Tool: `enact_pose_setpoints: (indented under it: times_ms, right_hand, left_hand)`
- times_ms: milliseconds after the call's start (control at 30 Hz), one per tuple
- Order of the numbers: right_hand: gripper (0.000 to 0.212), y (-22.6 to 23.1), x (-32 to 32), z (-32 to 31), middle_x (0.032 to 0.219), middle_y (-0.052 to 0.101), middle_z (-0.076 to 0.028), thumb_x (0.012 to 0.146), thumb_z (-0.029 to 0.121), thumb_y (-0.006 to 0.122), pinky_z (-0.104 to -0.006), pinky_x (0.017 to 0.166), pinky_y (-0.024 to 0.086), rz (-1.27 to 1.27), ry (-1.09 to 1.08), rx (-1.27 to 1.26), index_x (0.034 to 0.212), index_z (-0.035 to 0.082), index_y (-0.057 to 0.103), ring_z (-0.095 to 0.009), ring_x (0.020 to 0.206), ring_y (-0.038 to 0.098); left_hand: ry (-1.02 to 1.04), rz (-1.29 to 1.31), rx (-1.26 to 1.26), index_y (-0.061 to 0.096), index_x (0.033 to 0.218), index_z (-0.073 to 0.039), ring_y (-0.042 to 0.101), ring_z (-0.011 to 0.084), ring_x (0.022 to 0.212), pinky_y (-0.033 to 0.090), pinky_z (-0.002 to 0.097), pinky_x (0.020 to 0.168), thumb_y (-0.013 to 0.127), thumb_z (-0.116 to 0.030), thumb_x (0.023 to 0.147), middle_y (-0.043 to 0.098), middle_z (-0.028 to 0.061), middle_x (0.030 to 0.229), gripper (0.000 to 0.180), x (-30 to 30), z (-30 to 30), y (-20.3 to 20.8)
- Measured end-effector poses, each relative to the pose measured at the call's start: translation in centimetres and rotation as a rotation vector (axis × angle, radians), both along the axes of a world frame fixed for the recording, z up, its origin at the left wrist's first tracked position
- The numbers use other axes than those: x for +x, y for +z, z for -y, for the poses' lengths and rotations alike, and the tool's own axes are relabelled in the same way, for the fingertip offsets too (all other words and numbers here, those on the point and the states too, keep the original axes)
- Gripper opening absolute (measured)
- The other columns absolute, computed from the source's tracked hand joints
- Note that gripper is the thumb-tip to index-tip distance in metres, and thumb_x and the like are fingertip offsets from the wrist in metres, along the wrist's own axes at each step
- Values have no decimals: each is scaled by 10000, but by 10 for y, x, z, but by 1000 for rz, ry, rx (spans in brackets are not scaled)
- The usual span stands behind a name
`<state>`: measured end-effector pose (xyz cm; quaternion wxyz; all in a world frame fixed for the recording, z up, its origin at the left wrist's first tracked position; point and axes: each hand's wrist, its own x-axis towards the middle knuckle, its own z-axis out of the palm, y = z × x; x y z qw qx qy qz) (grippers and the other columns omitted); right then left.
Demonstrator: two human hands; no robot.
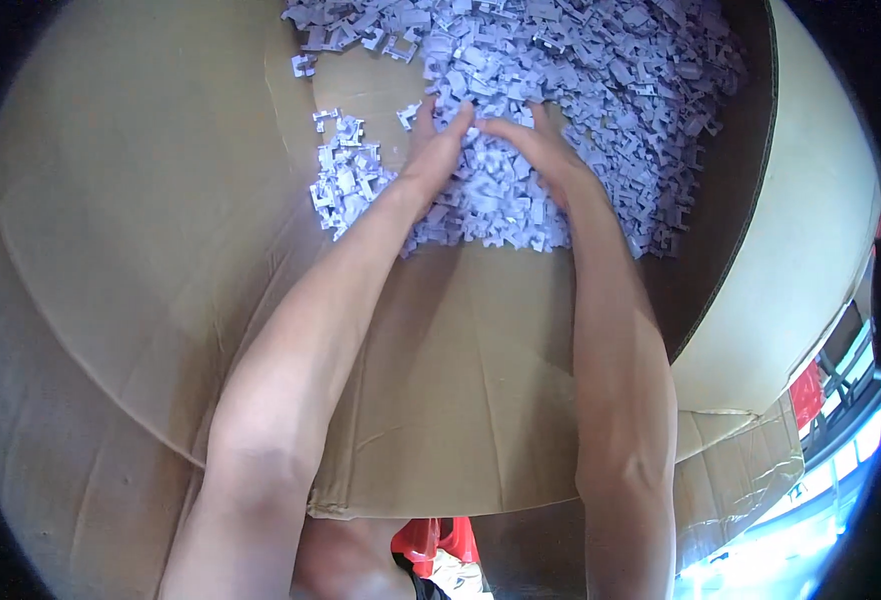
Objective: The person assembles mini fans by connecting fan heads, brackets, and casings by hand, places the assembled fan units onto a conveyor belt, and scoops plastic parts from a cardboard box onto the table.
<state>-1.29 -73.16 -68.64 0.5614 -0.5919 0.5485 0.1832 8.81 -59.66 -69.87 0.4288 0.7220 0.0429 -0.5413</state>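
Note:
A heap of small white plastic pieces (501, 200), clip-like with notched ends, lies inside a large cardboard box (441, 370). Both my arms reach over its near wall. My left hand (435, 150) rests in the heap, thumb spread from the fingers, whose tips are partly hidden among the pieces. Just to its right, my right hand (546, 150) also pushes into the heap, thumb pointing toward the left thumb and apart from the fingers. Loose pieces lie between and under the hands. I see no piece clasped in either hand.
A smaller cluster of the same pieces (346, 180) lies left of my left hand, beside bare cardboard. The box's right wall (811, 200) rises with a dark cut edge. Below the near wall something red (436, 540) shows.

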Motion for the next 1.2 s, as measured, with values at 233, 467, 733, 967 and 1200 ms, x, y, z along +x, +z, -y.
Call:
enact_pose_setpoints:
  times_ms: [233, 467, 733, 967, 1200]
  right_hand:
    - [1104, 16, -5, -12, 1580, 345, -212, 767, 540, 783, -540, 1133, 318, 65, -55, 244, 1605, 125, 197, -357, 1444, 349]
    - [1063, 39, -1, -46, 1474, 466, -122, 728, 584, 808, -446, 803, 470, 53, -256, 451, 1573, 205, 286, -288, 1283, 458]
    - [713, 88, 27, -79, 1229, 622, -51, 821, 504, 766, -386, 727, 491, 322, -549, 520, 1381, 151, 502, -185, 1042, 608]
    - [541, 202, 40, -88, 1211, 637, -67, 945, 327, 674, -326, 846, 530, 631, -611, 359, 1391, 84, 488, -172, 1054, 638]
    - [479, 353, 9, -117, 1288, 604, -99, 977, 199, 619, -328, 954, 501, 827, -563, 46, 1410, 58, 470, -195, 1142, 605]
  left_hand:
    - [94, -205, 25, 231, 1587, -149, 360, 363, 1435, 314, 492, 1147, 539, -650, 945, 355, 231, 1567, 870, -1, -5, 16]
    - [468, -353, 90, 542, 1406, -84, 561, 278, 1221, 434, 425, 1037, 606, -522, 965, 603, 150, 1341, 625, -19, -14, 5]
    - [450, 163, 206, 663, 1290, -57, 597, 362, 1225, 441, 411, 1046, 681, -476, 864, 632, 227, 1320, 597, 5, -7, 81]
    - [467, 483, -10, 711, 1194, -44, 671, 387, 1092, 494, 414, 955, 691, -396, 873, 703, 265, 1135, 477, 10, -5, 212]
    - [607, 486, -392, 690, 1228, -52, 608, 327, 1106, 457, 393, 993, 696, -265, 924, 635, 196, 1136, 371, -33, -29, 345]
